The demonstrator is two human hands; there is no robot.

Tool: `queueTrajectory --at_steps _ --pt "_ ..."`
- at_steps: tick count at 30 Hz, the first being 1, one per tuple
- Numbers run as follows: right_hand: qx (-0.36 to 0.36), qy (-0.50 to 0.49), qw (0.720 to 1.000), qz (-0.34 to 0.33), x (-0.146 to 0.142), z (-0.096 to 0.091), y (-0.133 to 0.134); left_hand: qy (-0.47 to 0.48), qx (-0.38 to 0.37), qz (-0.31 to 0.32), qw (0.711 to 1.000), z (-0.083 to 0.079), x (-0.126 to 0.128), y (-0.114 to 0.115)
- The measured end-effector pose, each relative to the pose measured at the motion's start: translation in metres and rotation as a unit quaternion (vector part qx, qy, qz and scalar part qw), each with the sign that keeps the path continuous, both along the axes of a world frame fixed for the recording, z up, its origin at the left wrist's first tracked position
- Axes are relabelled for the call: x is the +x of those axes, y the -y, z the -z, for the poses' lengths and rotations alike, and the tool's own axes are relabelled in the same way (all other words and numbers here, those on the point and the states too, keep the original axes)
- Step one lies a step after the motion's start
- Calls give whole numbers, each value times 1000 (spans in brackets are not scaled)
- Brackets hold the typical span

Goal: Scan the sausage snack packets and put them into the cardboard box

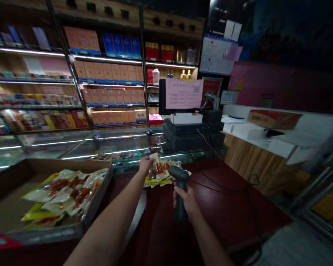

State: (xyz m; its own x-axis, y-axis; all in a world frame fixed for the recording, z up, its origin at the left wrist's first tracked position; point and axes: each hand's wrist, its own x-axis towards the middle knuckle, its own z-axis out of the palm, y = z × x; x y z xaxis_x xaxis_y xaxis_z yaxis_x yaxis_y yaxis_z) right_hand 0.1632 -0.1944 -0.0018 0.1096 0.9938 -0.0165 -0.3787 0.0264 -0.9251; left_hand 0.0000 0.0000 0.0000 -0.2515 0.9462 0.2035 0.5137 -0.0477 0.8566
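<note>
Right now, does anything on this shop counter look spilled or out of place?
Yes: a loose heap of clear and yellow snack packets lies on the dark red counter top, outside the cardboard tray that holds similar packets. It sits just beyond the black handheld barcode scanner in your right hand.

One head-worn view looks forward and down — close above the left hand (145,165) and right hand (185,201), shelves (111,74) far ahead.

Two hands (145,165) (186,201), one barcode scanner (180,175), one snack packet (157,168)
</note>
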Motion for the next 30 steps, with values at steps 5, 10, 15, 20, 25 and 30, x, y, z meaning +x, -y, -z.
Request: queueTrajectory --at_steps 5,10,15,20,25,30 --pt "0 3 1000 -6 9 -2 2 -17 15 -16 1000 -5 1 -3" --pt "-1 7 1000 -22 5 -6 5 -24 31 -25 999 -6 -4 10" --pt "-12 11 999 -49 -14 -9 9 -4 39 -33 999 -14 -25 29" --pt "-7 26 995 -92 -43 -5 15 -23 64 -48 997 -27 -77 62" --pt "-5 41 988 -151 -80 0 21 -96 70 -113 986 -41 -157 103" --pt "-1 57 979 -198 -115 4 26 -266 -19 -163 950 -39 -228 131"
